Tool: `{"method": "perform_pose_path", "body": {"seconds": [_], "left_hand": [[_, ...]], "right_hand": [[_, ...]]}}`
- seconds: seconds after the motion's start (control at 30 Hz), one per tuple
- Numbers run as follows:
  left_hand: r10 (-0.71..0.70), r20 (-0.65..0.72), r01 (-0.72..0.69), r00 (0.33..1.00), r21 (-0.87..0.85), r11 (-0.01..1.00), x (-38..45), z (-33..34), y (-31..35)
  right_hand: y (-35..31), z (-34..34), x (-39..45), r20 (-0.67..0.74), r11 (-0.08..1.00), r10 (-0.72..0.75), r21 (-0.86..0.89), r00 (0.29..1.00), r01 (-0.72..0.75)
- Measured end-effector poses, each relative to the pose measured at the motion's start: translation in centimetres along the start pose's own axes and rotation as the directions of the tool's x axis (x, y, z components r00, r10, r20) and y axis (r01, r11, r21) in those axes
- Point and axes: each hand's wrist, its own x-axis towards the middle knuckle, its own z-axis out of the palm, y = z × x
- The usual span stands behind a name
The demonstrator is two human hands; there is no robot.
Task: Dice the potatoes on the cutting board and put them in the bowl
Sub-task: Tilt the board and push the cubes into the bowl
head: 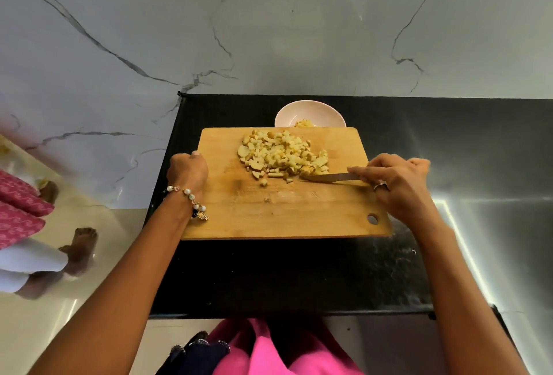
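diced potatoes (282,154) heaped on cutting board (284,213), bowl (309,112) just behind it.
board edge is gripped by left hand (187,169); knife (329,177) is held by right hand (398,183). dice may be scattered past the bowl if swept carelessly.

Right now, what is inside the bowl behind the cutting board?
A few potato pieces lie in the bowl. The cutting board hides its near part, so the full amount cannot be seen.

I see diced potatoes (282,153) on the cutting board (281,213), the bowl (309,114) just behind it, the knife (329,177) at its right
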Motion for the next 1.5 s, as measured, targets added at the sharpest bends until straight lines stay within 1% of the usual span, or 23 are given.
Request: {"method": "perform_pose_path", "body": {"seconds": [0.13,0.27,0.47,0.67,0.77,0.9,0.97,1.03,1.13,1.2,1.23,1.3,1.4,1.5], "left_hand": [[0.007,-0.025,-0.007,1.000,0.010,1.000,0.6,0.4,0.4],[0.000,-0.030,0.001,1.000,0.024,1.000,1.1,0.9,0.6],[0.018,-0.019,-0.017,1.000,0.040,0.999,1.1,1.5,0.7],[-0.002,-0.019,0.002,1.000,0.027,1.000,1.2,2.0,0.6],[-0.012,-0.023,0.012,1.000,0.035,0.999,1.2,2.0,0.5],[-0.030,-0.024,0.031,0.999,0.020,0.999,1.2,2.1,0.5],[-0.043,-0.024,0.043,0.999,0.013,0.999,1.1,2.0,0.5],[-0.053,-0.021,0.053,0.998,0.007,0.999,1.2,2.1,0.5],[-0.072,-0.027,0.072,0.997,-0.003,0.997,1.4,2.2,0.4],[-0.087,-0.020,0.087,0.996,-0.009,0.996,1.4,2.4,0.4],[-0.094,-0.018,0.094,0.995,-0.008,0.996,1.3,2.4,0.4],[-0.103,-0.016,0.103,0.995,-0.012,0.995,1.1,2.5,0.5],[-0.109,-0.008,0.109,0.994,-0.022,0.994,1.1,2.5,0.6],[-0.096,0.007,0.096,0.995,-0.016,0.995,1.0,2.5,0.7]], "right_hand": [[1.9,1.2,2.6,-0.017,0.999,0.027,0.029,0.999,-0.026],[3.3,2.3,4.6,0.010,0.996,0.073,0.047,0.997,-0.073],[5.1,3.2,7.9,0.045,0.994,0.101,0.046,0.994,-0.103],[5.0,4.0,10.8,0.041,0.984,0.165,0.054,0.985,-0.167],[5.1,4.7,11.6,-0.002,0.979,0.187,0.080,0.982,-0.187],[4.2,4.0,10.9,-0.088,0.955,0.242,0.197,0.966,-0.222],[3.8,3.3,9.7,-0.096,0.955,0.218,0.227,0.971,-0.192],[3.9,2.8,8.2,-0.068,0.958,0.121,0.270,0.990,-0.098],[3.7,2.1,6.1,0.033,0.949,-0.086,0.307,0.996,0.072],[2.9,2.0,5.3,0.109,0.957,-0.155,0.264,0.982,0.122],[2.3,2.0,5.1,0.131,0.967,-0.157,0.220,0.979,0.125],[1.7,2.4,4.8,0.112,0.983,-0.120,0.150,0.986,0.102],[1.6,3.2,5.0,0.063,0.990,-0.022,0.143,0.998,0.013],[2.2,3.8,5.2,0.037,0.988,0.042,0.149,0.998,-0.047]]}}
